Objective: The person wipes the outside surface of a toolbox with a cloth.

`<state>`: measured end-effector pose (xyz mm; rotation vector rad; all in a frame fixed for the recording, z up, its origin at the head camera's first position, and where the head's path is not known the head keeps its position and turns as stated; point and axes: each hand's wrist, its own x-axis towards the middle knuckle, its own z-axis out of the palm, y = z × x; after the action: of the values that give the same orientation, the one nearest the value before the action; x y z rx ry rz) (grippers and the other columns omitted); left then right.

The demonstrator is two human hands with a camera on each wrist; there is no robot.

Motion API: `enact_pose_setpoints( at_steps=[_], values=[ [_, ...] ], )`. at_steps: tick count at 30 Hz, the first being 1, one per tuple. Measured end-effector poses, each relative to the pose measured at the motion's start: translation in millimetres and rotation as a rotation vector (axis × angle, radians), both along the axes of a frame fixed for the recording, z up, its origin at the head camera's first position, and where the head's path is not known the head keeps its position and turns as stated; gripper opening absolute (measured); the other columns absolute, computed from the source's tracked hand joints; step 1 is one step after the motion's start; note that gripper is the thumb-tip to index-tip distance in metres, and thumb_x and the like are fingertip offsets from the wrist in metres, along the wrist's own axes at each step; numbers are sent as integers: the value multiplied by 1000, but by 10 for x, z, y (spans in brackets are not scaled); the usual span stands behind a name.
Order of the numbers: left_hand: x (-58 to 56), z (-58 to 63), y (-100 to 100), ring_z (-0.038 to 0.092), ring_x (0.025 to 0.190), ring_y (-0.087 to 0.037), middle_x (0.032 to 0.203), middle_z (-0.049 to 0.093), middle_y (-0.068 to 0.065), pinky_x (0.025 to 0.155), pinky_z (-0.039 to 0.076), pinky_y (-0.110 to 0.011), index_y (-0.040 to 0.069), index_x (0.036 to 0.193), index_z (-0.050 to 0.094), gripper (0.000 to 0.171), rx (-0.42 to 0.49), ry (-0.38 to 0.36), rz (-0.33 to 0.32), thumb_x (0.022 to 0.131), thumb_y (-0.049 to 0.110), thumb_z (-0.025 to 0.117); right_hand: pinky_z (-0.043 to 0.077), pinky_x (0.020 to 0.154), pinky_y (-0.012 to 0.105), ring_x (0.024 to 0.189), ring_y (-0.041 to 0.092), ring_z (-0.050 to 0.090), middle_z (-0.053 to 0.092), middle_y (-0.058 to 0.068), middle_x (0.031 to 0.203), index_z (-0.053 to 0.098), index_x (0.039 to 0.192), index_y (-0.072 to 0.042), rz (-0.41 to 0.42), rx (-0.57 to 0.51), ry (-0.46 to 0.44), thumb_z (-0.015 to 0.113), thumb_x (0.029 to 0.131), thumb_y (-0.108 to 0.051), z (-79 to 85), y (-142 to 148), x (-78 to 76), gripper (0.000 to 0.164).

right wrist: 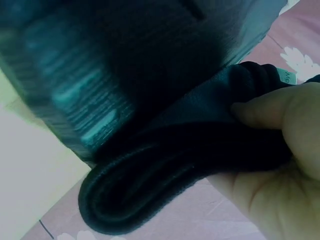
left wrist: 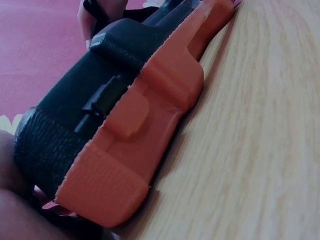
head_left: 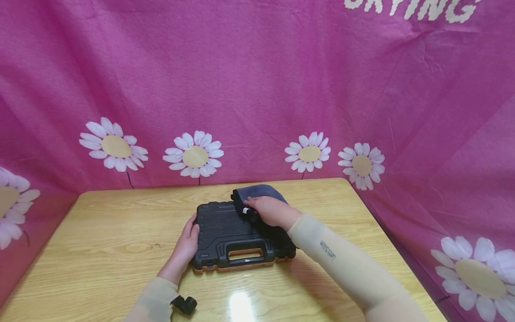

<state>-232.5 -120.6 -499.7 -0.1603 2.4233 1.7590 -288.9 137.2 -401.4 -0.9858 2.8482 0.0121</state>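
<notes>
A black hard-shell case [head_left: 225, 228] with an orange lower half [left wrist: 125, 175] lies flat on the wooden table, its handle [head_left: 245, 248] toward me. Along the case's left side rests my left hand [head_left: 187, 241], fingers extended and touching the edge. My right hand [head_left: 273, 210] grips a folded dark cloth [head_left: 261, 190] over the rear right part of the lid. In the right wrist view, the thumb lies on top of the cloth [right wrist: 200, 107] and its rolled fold hangs close against the case. A small white tag [head_left: 246, 210] shows at the cloth's edge.
The wooden table [head_left: 100, 250] extends around the case on all sides. Pink fabric [head_left: 257, 89] printed with white daisies hangs behind the table and on both sides. A small black piece [head_left: 185, 305] sits at the left wrist.
</notes>
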Motion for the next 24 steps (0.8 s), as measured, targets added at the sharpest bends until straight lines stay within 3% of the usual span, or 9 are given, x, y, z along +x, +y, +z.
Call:
enact_pose_setpoints(
  at_steps=[16, 24],
  values=[
    [9, 10, -10, 8, 158, -45, 171, 10, -24, 127, 10, -62, 13, 167, 10, 57, 11, -7, 2, 114, 28, 25, 46, 116, 41, 138, 28, 57, 57, 15, 150, 56, 148, -6, 71, -8, -8, 56, 102, 1, -1, 165, 512, 46],
    [3, 2, -7, 8, 158, -45, 172, 10, -23, 128, 10, -62, 14, 167, 10, 57, 25, -17, 0, 114, 30, 24, 51, 110, 39, 135, 28, 60, 59, 14, 149, 58, 146, -6, 116, 0, 34, 62, 98, 2, -30, 248, 817, 48]
  ],
)
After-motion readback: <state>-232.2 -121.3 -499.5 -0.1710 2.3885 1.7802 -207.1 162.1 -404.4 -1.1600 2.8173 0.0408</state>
